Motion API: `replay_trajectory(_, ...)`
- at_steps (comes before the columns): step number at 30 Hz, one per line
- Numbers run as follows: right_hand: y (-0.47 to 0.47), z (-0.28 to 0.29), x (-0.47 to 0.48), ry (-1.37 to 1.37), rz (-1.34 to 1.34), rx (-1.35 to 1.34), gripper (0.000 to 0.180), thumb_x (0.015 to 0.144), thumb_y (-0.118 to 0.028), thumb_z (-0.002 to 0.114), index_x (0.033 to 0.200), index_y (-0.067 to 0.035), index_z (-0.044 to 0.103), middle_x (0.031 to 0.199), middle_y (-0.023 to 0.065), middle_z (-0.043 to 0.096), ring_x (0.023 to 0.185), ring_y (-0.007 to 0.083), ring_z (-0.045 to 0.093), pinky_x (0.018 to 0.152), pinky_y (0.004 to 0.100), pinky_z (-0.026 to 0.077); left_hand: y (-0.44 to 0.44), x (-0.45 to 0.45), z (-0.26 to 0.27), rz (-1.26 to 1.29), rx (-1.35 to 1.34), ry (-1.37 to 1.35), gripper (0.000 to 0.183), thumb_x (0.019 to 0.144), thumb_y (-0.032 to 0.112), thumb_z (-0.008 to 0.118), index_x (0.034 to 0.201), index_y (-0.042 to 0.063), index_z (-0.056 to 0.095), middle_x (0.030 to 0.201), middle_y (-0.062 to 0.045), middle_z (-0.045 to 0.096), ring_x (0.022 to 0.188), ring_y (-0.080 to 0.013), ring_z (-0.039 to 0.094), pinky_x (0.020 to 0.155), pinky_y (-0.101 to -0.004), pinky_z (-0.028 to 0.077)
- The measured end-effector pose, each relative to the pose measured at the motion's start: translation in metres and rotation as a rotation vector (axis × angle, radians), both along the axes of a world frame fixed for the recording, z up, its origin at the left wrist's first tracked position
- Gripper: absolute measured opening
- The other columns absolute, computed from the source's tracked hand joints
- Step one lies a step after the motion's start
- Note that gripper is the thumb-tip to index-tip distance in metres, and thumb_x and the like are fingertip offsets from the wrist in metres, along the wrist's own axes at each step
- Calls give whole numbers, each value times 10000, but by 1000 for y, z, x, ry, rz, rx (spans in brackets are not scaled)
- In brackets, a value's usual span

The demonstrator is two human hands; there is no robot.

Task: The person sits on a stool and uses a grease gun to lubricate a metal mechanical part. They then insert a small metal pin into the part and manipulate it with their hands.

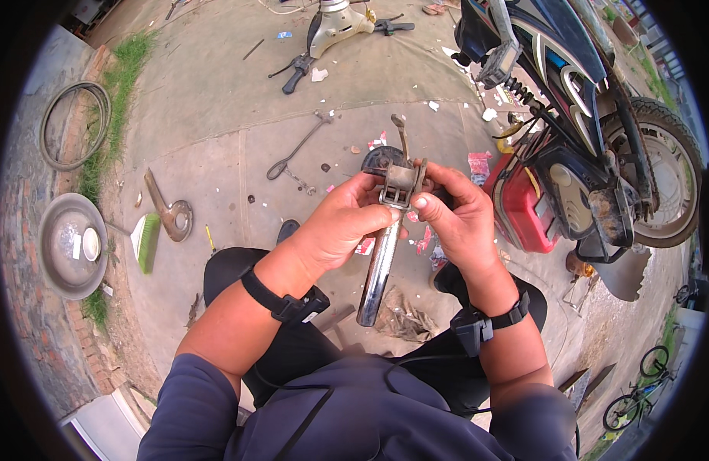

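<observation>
Both hands hold a metal tube [379, 268] with a bracket [402, 183] at its upper end; the shiny tube slants down toward my lap. My left hand [354, 216] grips just below the bracket, its thumb lying on the top of the tube. Against the bracket's right side, my right hand [455, 210] pinches a flat metal link or plate [422, 176] with thumb and fingers. Beyond the bracket, a round black part [382, 158] and a wrench-like metal tool [399, 129] show, partly hidden. A crumpled brown rag [403, 317] is on the ground below the tube.
At right, a motorbike [567, 86] leans by a red plastic part [518, 207]. A handlebar assembly [337, 34] lies ahead. To the left are a long-handled tool [297, 150], a green brush [147, 242], a metal basin [58, 248] and a tire [50, 138]. Scraps litter the ground.
</observation>
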State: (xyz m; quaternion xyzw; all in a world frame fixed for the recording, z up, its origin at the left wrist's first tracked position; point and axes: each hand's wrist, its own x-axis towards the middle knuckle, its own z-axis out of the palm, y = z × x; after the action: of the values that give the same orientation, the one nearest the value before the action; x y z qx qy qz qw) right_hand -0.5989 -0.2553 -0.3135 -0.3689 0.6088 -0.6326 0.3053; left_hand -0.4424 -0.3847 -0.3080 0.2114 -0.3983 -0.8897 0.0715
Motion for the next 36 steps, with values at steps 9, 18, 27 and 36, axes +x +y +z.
replay_trajectory(9,-1,0,3,2,-37,27,362,876,-197,845,1152,4,727,921,55,678,844,139,623,772,283,514,7,-4,0,46,5,33,460,938,8,604,1389,15,512,1277,-121,623,961,-245,696,836,-413,586)
replay_trajectory(18,0,3,3,-43,24,2,376,872,-158,845,1175,15,704,866,35,632,751,130,631,701,274,524,10,-4,-3,79,-17,62,453,938,12,620,1381,42,532,1278,-79,624,1061,-191,658,894,-347,549)
replay_trajectory(27,-1,4,2,-175,70,-6,448,825,-82,878,1205,11,660,856,14,635,732,106,654,647,259,570,11,-2,-13,70,-126,51,473,937,33,661,1393,55,538,1284,-41,620,1104,-126,599,876,-304,516)
replay_trajectory(36,-2,4,2,-45,45,13,400,825,-122,887,1146,-2,680,860,8,638,717,90,634,642,249,547,12,-2,-13,62,-120,54,539,928,-24,644,1440,49,491,1340,-59,599,1200,-160,607,974,-342,528)
